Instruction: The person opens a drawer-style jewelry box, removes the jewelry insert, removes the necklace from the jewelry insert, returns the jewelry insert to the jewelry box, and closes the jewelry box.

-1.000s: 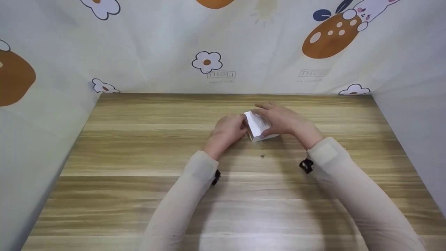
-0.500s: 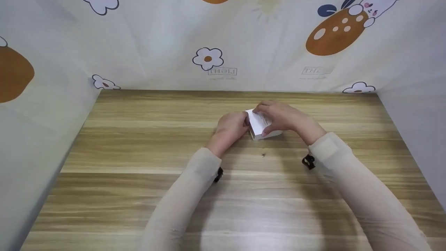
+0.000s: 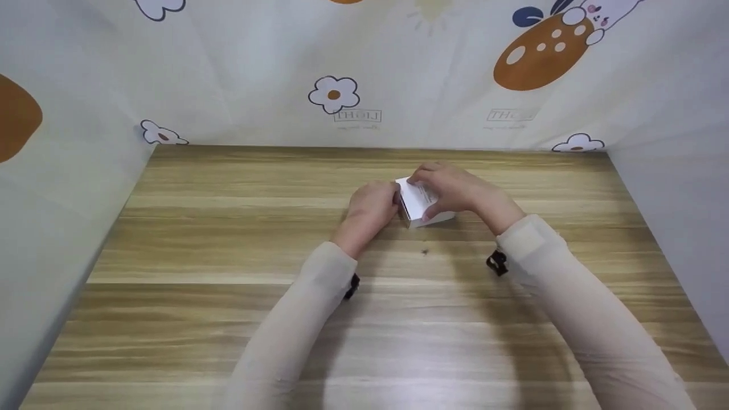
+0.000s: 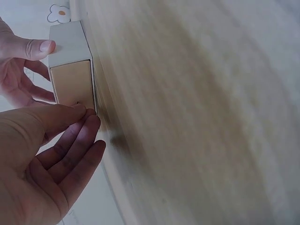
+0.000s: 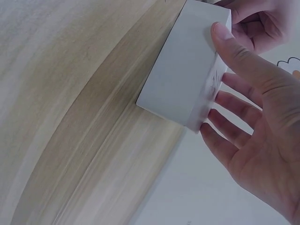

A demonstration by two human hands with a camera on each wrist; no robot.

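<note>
A small white box (image 3: 416,200) lies on the wooden table, faint print on its top. Its brown end panel (image 4: 72,82) faces the left hand (image 3: 373,208). In the left wrist view, the thumb and index finger of the left hand (image 4: 51,154) pinch at that panel's edge, beside a small dark notch; the other fingers are loosely bent. The right hand (image 3: 461,191) grips the box from the other side. In the right wrist view, the right hand (image 5: 262,103) has its thumb on one white face (image 5: 173,61) and its fingertips along the printed side.
The wooden table (image 3: 216,239) reaches back to a pale curtain (image 3: 256,74) printed with flowers and orange shapes. More pale cloth rises at the left and right sides. A small dark mark (image 3: 424,251) is on the table in front of the box.
The head view has shifted slightly. Both hands stay at the box, with a thin dark line now plainer along its left edge.
</note>
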